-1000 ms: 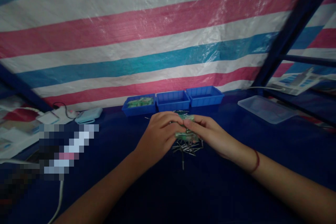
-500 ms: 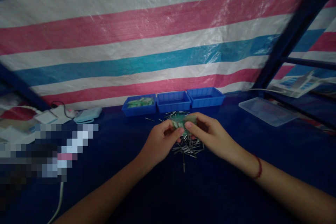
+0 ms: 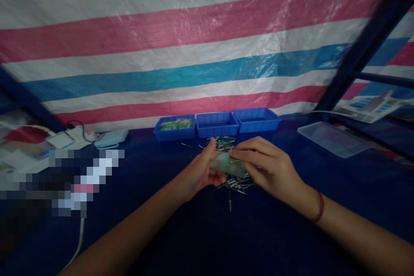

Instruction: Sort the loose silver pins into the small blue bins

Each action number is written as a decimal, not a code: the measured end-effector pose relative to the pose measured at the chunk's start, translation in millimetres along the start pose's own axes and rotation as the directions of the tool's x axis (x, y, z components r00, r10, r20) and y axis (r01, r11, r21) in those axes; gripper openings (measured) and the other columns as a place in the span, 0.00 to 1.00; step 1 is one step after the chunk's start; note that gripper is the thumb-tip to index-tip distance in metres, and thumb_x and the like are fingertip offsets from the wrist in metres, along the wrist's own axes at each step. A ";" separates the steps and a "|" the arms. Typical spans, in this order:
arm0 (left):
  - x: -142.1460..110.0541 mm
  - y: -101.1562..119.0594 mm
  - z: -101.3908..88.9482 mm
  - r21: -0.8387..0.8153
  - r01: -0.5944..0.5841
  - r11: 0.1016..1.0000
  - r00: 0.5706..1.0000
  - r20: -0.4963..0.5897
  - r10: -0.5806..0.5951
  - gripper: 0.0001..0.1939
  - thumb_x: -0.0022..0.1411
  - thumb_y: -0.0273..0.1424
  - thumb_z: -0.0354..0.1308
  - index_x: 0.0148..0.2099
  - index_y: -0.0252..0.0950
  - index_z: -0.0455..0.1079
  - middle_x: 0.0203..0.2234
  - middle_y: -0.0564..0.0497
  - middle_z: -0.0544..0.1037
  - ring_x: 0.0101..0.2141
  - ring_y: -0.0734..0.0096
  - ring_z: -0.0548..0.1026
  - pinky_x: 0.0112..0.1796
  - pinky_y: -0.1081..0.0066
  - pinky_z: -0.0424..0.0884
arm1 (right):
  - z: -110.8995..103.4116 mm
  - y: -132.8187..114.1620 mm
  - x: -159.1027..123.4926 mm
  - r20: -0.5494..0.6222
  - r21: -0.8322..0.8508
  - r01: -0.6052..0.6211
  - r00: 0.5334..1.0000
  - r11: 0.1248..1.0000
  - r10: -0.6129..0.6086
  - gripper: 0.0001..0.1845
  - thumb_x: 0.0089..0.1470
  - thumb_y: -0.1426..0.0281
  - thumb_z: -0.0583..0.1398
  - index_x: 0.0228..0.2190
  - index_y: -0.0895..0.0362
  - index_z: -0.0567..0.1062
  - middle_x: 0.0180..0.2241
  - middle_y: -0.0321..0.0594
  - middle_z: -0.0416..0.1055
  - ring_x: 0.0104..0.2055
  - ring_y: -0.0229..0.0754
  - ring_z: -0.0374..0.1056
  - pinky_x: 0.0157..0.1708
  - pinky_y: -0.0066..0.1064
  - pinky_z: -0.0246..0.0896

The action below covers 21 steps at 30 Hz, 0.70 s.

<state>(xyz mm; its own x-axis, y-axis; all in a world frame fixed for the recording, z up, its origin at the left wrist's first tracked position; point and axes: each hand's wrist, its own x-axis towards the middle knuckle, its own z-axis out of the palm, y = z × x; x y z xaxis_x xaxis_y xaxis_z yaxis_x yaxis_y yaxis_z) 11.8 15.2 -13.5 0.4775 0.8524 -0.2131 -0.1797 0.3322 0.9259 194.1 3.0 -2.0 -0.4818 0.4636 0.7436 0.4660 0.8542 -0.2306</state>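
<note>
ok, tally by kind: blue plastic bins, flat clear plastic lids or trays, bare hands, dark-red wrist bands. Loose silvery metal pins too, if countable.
Blue rectangular plastic bins: 3
Flat clear plastic lid or tray: 1
Bare hands, left and right: 2
Dark-red wrist band: 1
Total: 7
Silvery metal pins: overlapping, not countable.

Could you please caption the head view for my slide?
Left hand and right hand handle a translucent green plastic packet above thin silvery metal pins.
</note>
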 end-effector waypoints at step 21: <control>-2.8 -0.5 1.0 0.388 -0.290 0.875 0.941 -0.051 0.335 0.12 0.55 0.38 0.58 0.28 0.35 0.62 0.19 0.58 0.64 0.22 0.78 0.62 0.24 0.76 0.58 | 23.6 0.2 -0.4 0.265 0.556 -0.597 0.787 0.579 0.557 0.12 0.52 0.64 0.58 0.23 0.57 0.66 0.20 0.30 0.57 0.22 0.32 0.53 0.22 0.28 0.50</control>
<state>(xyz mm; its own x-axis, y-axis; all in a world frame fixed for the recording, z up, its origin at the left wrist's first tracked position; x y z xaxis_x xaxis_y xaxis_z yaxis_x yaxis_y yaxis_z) 11.4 12.3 -13.0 0.3447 0.9340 0.0937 0.0384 -0.1137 0.9928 176.8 8.5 -17.2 -0.3166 0.9030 0.2903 0.1449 0.3485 -0.9260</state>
